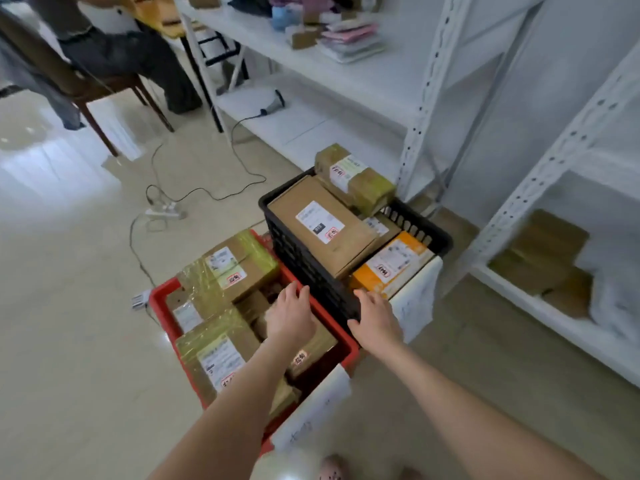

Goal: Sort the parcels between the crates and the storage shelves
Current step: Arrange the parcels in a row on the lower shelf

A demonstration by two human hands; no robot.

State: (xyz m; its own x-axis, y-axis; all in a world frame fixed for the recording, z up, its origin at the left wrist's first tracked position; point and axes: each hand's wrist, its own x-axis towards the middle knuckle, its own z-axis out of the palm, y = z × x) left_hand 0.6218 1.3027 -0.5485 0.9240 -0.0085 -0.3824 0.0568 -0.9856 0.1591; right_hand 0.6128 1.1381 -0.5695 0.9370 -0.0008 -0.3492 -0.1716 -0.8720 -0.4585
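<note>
left hand spread empty over red plastic crate; right hand, at three o'clock, seemingly rests flat on black plastic crate. both full; sorting looks barely begun.

Our red crate of taped brown parcels just beside the black crate, labelled boxes heaped over its rim.

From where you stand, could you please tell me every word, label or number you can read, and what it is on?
No text reads with certainty.
White label on the large brown box in the black crate: too blurred.
Red-bordered sticker on the orange box: blurred.
Labels on the taped parcels in the red crate: too small.
Handwriting on the paper sheets hung on both crates: too faint.
</note>
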